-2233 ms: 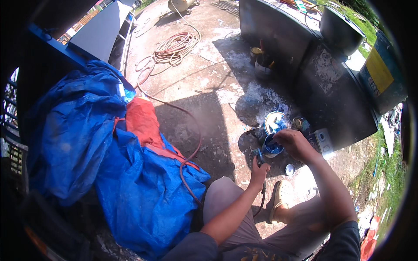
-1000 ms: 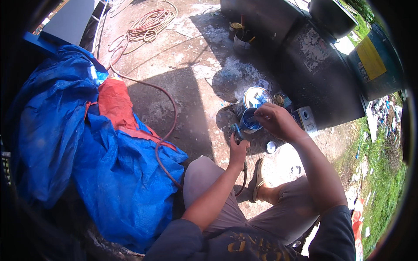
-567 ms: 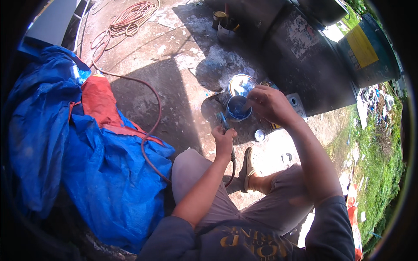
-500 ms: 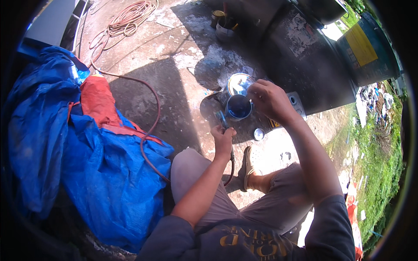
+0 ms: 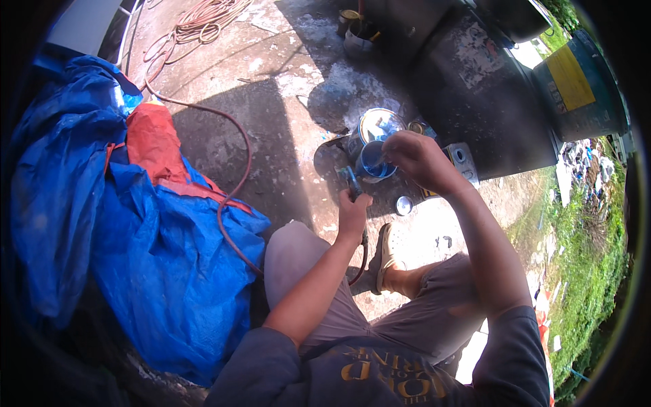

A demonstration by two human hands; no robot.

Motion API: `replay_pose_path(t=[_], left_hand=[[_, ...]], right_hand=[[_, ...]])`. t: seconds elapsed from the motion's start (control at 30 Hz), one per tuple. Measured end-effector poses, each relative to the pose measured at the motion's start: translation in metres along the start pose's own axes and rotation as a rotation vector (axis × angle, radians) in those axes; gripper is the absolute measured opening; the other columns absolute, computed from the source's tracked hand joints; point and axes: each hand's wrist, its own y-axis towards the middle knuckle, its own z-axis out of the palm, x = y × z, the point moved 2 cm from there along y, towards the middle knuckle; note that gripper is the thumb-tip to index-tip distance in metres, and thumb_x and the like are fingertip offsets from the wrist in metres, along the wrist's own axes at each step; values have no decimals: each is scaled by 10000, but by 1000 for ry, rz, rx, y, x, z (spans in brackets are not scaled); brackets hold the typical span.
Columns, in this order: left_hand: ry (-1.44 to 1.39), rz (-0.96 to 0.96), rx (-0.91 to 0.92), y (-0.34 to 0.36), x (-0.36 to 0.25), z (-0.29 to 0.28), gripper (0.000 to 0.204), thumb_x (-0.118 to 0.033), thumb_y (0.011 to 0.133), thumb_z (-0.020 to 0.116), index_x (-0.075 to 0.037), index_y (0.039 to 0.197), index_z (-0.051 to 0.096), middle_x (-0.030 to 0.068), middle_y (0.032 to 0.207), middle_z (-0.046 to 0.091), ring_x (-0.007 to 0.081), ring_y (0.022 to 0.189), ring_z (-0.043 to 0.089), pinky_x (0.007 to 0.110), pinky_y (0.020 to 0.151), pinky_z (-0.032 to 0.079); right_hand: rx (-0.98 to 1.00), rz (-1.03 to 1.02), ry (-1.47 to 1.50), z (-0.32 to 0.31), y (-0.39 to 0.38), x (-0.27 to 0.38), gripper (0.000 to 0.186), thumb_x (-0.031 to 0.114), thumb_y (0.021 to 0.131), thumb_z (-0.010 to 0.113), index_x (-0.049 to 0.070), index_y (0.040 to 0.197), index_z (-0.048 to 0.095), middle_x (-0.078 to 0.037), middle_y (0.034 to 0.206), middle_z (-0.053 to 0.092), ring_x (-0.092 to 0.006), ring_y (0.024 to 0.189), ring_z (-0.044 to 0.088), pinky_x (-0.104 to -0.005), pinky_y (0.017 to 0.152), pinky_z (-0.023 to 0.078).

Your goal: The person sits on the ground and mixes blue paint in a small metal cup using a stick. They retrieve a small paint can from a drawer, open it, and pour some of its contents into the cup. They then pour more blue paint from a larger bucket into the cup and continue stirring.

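Note:
My left hand (image 5: 352,211) is closed round the handle of what looks like a spray gun (image 5: 352,182), its blue-grey head pointing away from me. A dark red hose runs up to its lower end. Just right of the gun stands a round cup (image 5: 368,168) with blue inside. At the cup's right rim, my right hand (image 5: 415,157) has its fingers pinched together; what they hold is too blurred to make out. Behind the cup is a larger paint can (image 5: 380,122) with a shiny, stained top. A small round lid or tin (image 5: 403,205) lies on the ground nearby.
A blue tarp (image 5: 169,271) with a red-orange piece (image 5: 152,142) is heaped at left. The hose (image 5: 241,136) leads to a coil (image 5: 203,24) farther off. A rectangular can (image 5: 462,163), a dark panel (image 5: 475,102) and a green bin (image 5: 583,81) stand at right.
My left hand and the spray gun have moved slightly away from me and to the right. My right hand has lowered a little toward the cup, and the view has shifted slightly.

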Motion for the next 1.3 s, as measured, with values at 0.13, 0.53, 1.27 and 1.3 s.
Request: replay_pose_path(t=[0.13, 0.53, 1.27, 1.3], left_hand=[[15, -6, -20, -3, -4, -1, 443, -171, 822, 675, 37, 1170, 498, 80, 1012, 555, 176, 925, 522, 320, 861, 435], [36, -20, -33, -11, -11, 4, 360, -162, 838, 660, 30, 1112, 525, 82, 979, 571, 177, 911, 531, 318, 848, 438], [27, -1, -20, -10, -16, -2, 412, -155, 863, 699, -36, 1199, 494, 66, 1032, 603, 159, 922, 610, 338, 854, 441], [19, 7, -33, -11, -17, -2, 408, -154, 863, 699, -35, 1196, 495, 65, 1029, 603, 158, 920, 609, 333, 846, 442]], right_hand=[[27, 83, -21, 3, 1, 9, 166, 81, 936, 704, 18, 1085, 665, -103, 1080, 691, -171, 1008, 679, -350, 853, 550], [-108, -80, -380, -4, 2, -3, 127, 49, 908, 679, 26, 1025, 722, -144, 989, 720, -329, 927, 704, -388, 819, 562], [9, -152, -224, -1, 2, 5, 88, 77, 908, 693, 32, 982, 697, -121, 941, 686, -315, 882, 678, -392, 782, 539], [-2, -125, -289, -4, 3, 3, 93, 84, 910, 693, 31, 986, 697, -122, 935, 682, -316, 882, 678, -394, 782, 539]])
